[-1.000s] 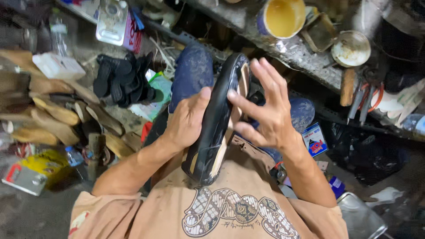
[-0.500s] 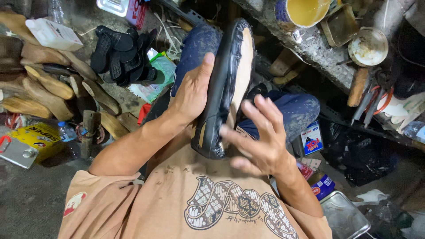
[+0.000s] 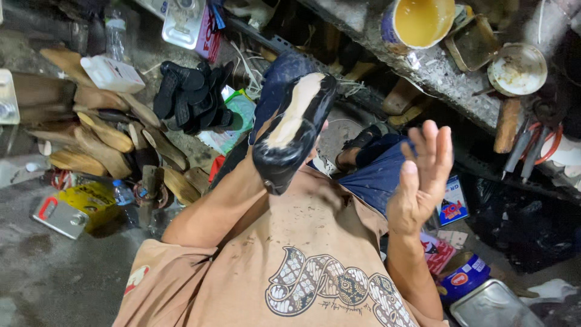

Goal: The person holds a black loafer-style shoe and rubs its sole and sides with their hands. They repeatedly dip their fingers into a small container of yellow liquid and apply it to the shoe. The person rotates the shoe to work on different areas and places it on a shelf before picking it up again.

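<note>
a: what's the left hand [image 3: 315,142] doing?

b: mostly hidden behind a black shoe [image 3: 292,130]. it holds the shoe up over the lap, pale sole facing up, toe pointing away. its fingers seem wrapped around the far side, but i can't see them.

a: and the right hand [image 3: 420,181]?

b: raised beside the shoe, well apart from it, fingers spread open, holding nothing.

a: anything around?

b: a pile of black soles [image 3: 190,97] and wooden shoe forms [image 3: 100,136] on the floor to the left, a tin of yellow glue [image 3: 417,21] on the shelf above.
</note>
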